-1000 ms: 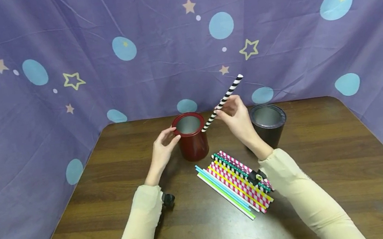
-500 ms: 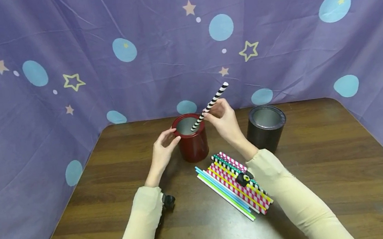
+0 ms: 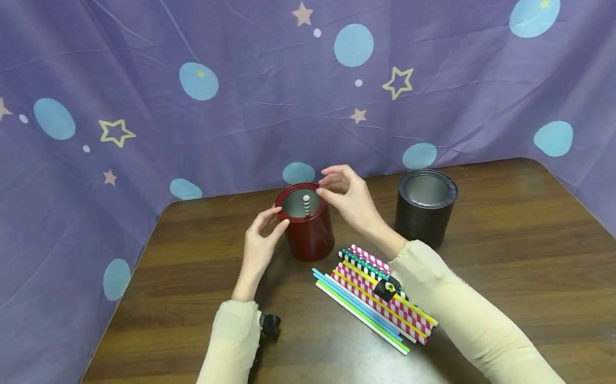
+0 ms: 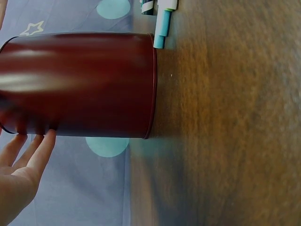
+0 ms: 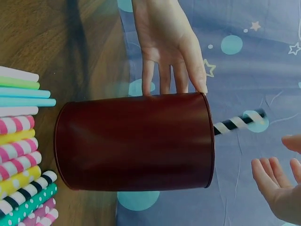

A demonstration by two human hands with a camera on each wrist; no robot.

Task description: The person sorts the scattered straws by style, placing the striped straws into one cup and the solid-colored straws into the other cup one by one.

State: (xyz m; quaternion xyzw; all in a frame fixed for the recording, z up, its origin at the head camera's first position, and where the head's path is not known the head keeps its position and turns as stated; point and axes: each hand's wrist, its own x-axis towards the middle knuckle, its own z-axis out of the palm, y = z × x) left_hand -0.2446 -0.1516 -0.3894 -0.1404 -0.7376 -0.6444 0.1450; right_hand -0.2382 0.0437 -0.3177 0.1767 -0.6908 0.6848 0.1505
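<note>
My left hand (image 3: pixel 259 242) rests straight fingertips and thumb against the left side of the dark red can (image 3: pixel 310 238), close to its rim. A black-and-white striped paper straw (image 3: pixel 306 205) stands inside the can; its upper part juts past the mouth in the right wrist view, slightly blurred. Just right of the can's mouth, my right hand (image 3: pixel 351 200) has thumb and fingers spread apart, holding nothing. In the right wrist view, this right hand (image 5: pixel 281 190) is away from the straw. The left wrist view shows the left fingers (image 4: pixel 41 153) touching the can's wall.
A row of paper straws (image 3: pixel 366 304) in white, green, blue, pink, yellow and teal lies in front of the can, partly under the right sleeve. To the right stands a black can (image 3: pixel 427 218). Behind the wooden table (image 3: pixel 189 266) hangs a purple patterned curtain (image 3: pixel 253 128).
The right hand moved left to the red can and let go of the striped straw, which went from slanting in the fingers to standing inside the can. The left hand stayed put.
</note>
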